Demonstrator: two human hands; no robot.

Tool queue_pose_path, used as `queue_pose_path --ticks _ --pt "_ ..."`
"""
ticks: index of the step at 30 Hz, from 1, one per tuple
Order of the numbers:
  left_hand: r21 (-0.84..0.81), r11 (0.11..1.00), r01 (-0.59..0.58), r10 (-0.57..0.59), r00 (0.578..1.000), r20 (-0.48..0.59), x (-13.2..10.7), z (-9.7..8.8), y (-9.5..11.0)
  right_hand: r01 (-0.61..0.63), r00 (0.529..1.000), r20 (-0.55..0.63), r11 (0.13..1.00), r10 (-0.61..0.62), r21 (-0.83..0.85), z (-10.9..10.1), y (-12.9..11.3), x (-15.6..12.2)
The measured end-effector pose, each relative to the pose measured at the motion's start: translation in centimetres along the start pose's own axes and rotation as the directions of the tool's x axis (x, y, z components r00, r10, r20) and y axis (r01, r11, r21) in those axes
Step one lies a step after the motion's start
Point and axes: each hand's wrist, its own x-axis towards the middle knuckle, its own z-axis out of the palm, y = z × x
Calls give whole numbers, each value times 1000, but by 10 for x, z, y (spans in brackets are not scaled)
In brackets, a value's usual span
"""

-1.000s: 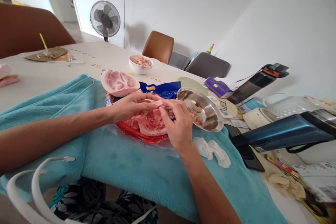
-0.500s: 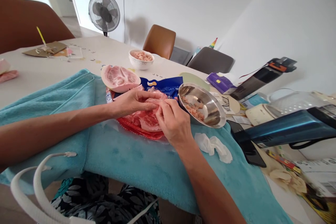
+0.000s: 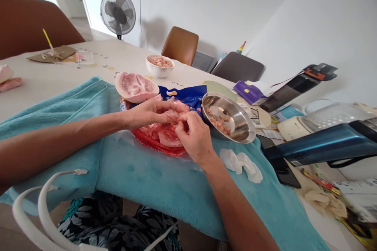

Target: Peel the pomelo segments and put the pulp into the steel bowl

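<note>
A pink pomelo half [image 3: 166,133] lies on a red and blue plastic bag [image 3: 184,97] over a teal towel [image 3: 141,172]. My left hand [image 3: 147,113] rests on its top, fingers curled over the flesh. My right hand [image 3: 193,137] pinches the pomelo flesh at its right side, fingers closed. Just to the right stands a tilted steel bowl [image 3: 235,125] with bits of peeled flesh inside. An emptied pomelo rind half [image 3: 134,86] lies behind my left hand.
A white bowl of pomelo flesh [image 3: 159,64] stands farther back. A crumpled tissue [image 3: 243,164] lies on the towel at right. A blue flask [image 3: 321,145], a black phone [image 3: 279,166], papers and packets crowd the right side. Chairs and a fan [image 3: 118,12] stand beyond.
My right hand has drawn back from beside the steel bowl onto the pomelo and closed its fingers on the flesh. The left hand has stayed on the fruit.
</note>
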Motion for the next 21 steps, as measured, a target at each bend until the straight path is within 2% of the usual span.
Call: queue_pose_path --ticks 3,6,11,14,16,18,21 --pt "89 996 9 -9 1000 -2 -1 1 -1 -89 996 36 993 86 82 0 -5 0" --pt "135 991 20 -19 1000 -10 -2 5 3 -242 970 85 944 228 226 -3 -11 3" --pt "213 977 -20 21 1000 -4 -2 9 8 -493 869 231 724 438 482 -8 -15 7" --pt "298 954 -39 53 998 -41 -1 6 5 -552 828 316 569 464 610 -10 -14 8" --pt "342 939 -40 69 995 -73 -1 3 2 -541 830 318 525 458 657 -12 -14 8" --pt "363 931 -43 74 995 -71 -1 2 0 -495 855 238 586 461 642 -14 -14 8" --pt "421 906 -48 78 996 -53 -2 3 -1 -373 919 77 787 388 491 -15 -12 7"
